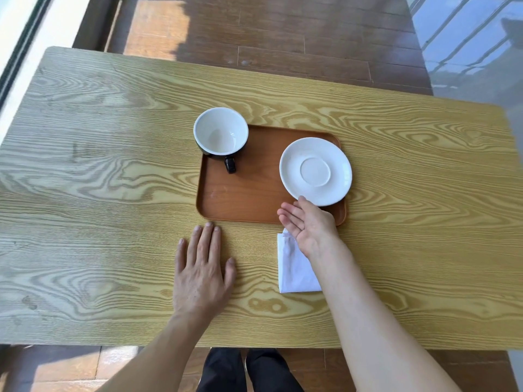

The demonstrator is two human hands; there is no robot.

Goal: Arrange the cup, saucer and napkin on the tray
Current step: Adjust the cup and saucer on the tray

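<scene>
A brown tray (254, 193) lies in the middle of the wooden table. A black cup (221, 134) with a white inside stands upright on the tray's far left corner, its handle pointing toward me. A white saucer (315, 171) rests on the tray's right side, overhanging the right rim slightly. A folded white napkin (294, 267) lies on the table just in front of the tray's near right corner. My right hand (307, 223) hovers palm-up over that corner, its thumb touching the saucer's near edge, holding nothing. My left hand (202, 267) lies flat on the table, fingertips near the tray's front edge.
The light wood-grain table (99, 165) spans the view, with its near edge just in front of my legs. Dark wooden floor shows beyond the far edge. A window frame runs along the far left.
</scene>
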